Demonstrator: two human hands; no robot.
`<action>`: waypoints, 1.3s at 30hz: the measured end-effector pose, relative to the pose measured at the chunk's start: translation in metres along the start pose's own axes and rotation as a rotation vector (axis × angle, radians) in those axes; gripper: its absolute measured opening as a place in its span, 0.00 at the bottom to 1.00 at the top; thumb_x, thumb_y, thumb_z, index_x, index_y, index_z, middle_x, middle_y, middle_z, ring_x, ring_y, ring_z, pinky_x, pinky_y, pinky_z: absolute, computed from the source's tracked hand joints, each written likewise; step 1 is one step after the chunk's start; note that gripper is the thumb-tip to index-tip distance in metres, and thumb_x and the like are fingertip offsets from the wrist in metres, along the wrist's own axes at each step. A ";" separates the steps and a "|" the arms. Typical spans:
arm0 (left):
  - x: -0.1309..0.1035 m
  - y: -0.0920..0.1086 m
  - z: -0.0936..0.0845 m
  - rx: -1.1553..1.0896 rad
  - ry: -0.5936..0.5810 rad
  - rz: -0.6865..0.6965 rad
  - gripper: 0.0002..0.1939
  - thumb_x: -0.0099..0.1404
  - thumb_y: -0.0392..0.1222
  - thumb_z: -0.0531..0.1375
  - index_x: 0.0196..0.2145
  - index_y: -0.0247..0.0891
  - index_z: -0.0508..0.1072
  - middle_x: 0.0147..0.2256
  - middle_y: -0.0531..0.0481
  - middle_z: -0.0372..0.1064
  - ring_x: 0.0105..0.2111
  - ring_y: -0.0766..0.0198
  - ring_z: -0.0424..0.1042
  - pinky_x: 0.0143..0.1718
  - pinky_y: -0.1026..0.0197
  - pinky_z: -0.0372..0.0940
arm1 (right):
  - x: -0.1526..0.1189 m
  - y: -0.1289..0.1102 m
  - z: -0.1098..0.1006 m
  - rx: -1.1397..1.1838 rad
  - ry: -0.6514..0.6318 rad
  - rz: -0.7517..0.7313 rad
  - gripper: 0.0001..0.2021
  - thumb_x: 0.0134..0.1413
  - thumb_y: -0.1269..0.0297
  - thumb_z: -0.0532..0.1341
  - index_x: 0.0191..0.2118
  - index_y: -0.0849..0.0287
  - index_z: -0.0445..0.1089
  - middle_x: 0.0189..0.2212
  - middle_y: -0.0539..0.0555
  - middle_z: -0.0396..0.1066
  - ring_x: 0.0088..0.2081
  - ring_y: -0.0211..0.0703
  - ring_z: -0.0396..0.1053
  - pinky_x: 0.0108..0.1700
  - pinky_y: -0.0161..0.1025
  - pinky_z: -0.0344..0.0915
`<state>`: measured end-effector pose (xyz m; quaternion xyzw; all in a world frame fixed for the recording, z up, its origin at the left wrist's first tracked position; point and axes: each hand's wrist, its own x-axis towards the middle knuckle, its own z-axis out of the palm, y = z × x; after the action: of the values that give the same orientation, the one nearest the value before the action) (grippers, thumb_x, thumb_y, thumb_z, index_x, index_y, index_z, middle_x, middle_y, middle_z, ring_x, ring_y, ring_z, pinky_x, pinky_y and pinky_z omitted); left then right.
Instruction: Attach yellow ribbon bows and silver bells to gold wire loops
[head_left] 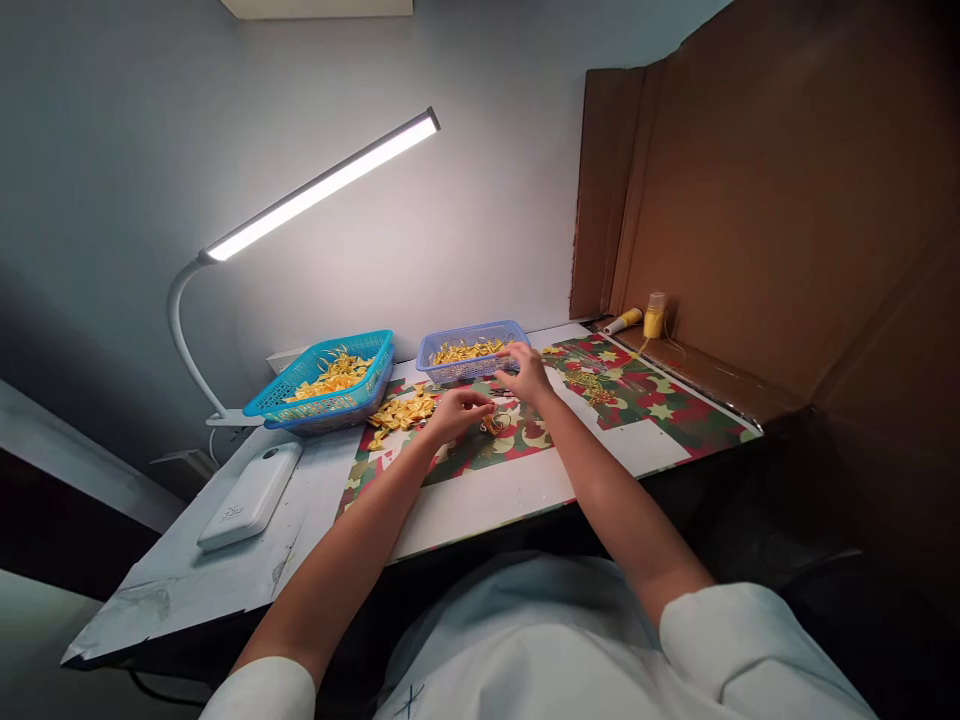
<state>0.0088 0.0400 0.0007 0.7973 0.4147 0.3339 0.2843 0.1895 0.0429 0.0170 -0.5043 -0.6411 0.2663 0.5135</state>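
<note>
My left hand (454, 416) is low over the patterned mat, thumb and forefinger pinched together; what is between them is too small to make out. Just below its fingertips is a small yellow ribbon piece with a thin gold cord loop (495, 423). To the left lies a loose pile of yellow ribbon pieces (401, 412). My right hand (527, 376) is raised in front of the purple basket (471, 371), its fingers curved, with a gap between thumb and forefinger. Yellow pieces with gold cords (465, 350) fill that basket.
Two stacked blue baskets (259, 408) hold more yellow ribbon pieces at the left. A white power bank (251, 497) lies in front of them, beneath a lit clip-on lamp (322, 185). Gold cords (592, 386) and yellow thread spools (654, 318) are at the right, beside a cardboard wall (780, 200).
</note>
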 end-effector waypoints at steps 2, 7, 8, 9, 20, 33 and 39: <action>0.000 0.000 -0.001 0.012 0.017 0.001 0.17 0.54 0.53 0.64 0.28 0.34 0.81 0.22 0.51 0.72 0.22 0.68 0.61 0.23 0.65 0.54 | -0.004 -0.006 -0.001 -0.066 -0.198 -0.058 0.09 0.43 0.73 0.64 0.34 0.57 0.76 0.41 0.53 0.76 0.46 0.46 0.70 0.46 0.37 0.65; 0.000 -0.003 -0.002 0.020 0.046 -0.012 0.21 0.52 0.57 0.65 0.29 0.33 0.80 0.21 0.51 0.70 0.21 0.69 0.59 0.22 0.66 0.52 | -0.011 -0.013 -0.003 -0.196 -0.445 -0.076 0.04 0.44 0.71 0.63 0.26 0.59 0.77 0.25 0.51 0.76 0.30 0.40 0.70 0.31 0.32 0.61; 0.000 -0.003 -0.002 0.020 0.045 -0.015 0.22 0.52 0.58 0.65 0.29 0.33 0.80 0.21 0.52 0.70 0.21 0.69 0.58 0.22 0.66 0.51 | -0.011 -0.013 -0.004 -0.209 -0.453 -0.080 0.05 0.45 0.71 0.63 0.26 0.60 0.77 0.25 0.51 0.76 0.30 0.39 0.70 0.31 0.32 0.60; -0.001 -0.004 -0.002 0.021 0.045 -0.018 0.22 0.52 0.58 0.64 0.28 0.33 0.80 0.20 0.52 0.69 0.20 0.70 0.57 0.21 0.66 0.50 | -0.012 -0.014 -0.005 -0.220 -0.459 -0.083 0.06 0.46 0.70 0.62 0.26 0.60 0.78 0.25 0.52 0.76 0.29 0.39 0.69 0.30 0.32 0.59; -0.006 0.003 -0.003 0.054 0.066 -0.034 0.16 0.53 0.52 0.63 0.27 0.35 0.79 0.19 0.53 0.67 0.21 0.69 0.58 0.23 0.65 0.52 | -0.004 0.004 -0.003 -0.228 -0.354 -0.147 0.07 0.47 0.70 0.60 0.26 0.62 0.76 0.19 0.49 0.71 0.22 0.34 0.63 0.25 0.32 0.54; -0.012 0.002 -0.005 0.080 -0.019 0.006 0.12 0.54 0.49 0.63 0.27 0.38 0.80 0.27 0.50 0.73 0.30 0.62 0.68 0.33 0.62 0.61 | -0.003 0.005 -0.003 -0.205 -0.242 -0.191 0.06 0.45 0.69 0.60 0.25 0.62 0.75 0.20 0.49 0.71 0.22 0.34 0.62 0.26 0.33 0.55; -0.012 -0.001 -0.002 0.109 -0.029 0.014 0.11 0.55 0.49 0.64 0.28 0.39 0.80 0.28 0.50 0.73 0.31 0.61 0.69 0.35 0.61 0.61 | -0.004 0.004 -0.003 -0.171 -0.196 -0.195 0.06 0.45 0.69 0.60 0.25 0.61 0.74 0.20 0.49 0.70 0.23 0.34 0.62 0.27 0.32 0.56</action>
<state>0.0017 0.0303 -0.0021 0.8193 0.4225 0.3010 0.2441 0.1934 0.0401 0.0130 -0.4533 -0.7542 0.2078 0.4272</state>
